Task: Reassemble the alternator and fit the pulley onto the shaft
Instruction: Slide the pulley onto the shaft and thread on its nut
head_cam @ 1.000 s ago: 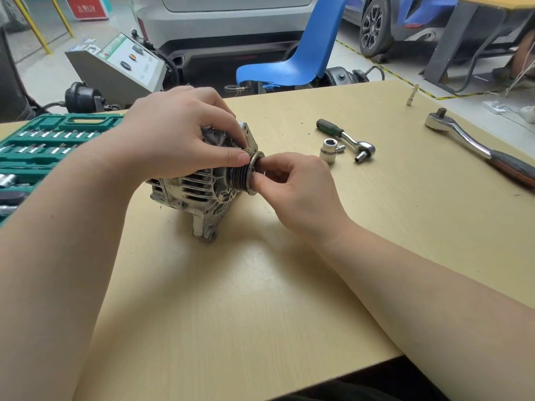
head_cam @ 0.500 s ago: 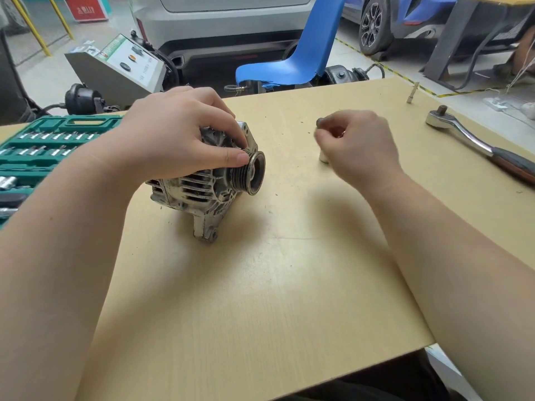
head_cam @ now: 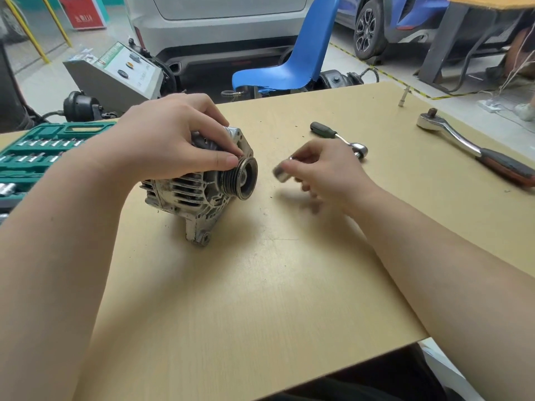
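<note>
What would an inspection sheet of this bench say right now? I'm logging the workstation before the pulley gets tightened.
Surface: tan wooden table, scuffed, a few dark specks.
Job's things: alternator lying on its side; pulley on its shaft end; socket held near the pulley, blurred.
Clutter: small ratchet, large ratchet, extension bar, green socket set case.
Hands: left hand grips alternator, thumb on pulley; right hand pinches the socket.
Cables: thin wires at far right.
Surroundings: blue chair, parked cars, grey test unit.

right hand [head_cam: 327,175] motion-blurred, socket set [head_cam: 34,151] cut off
</note>
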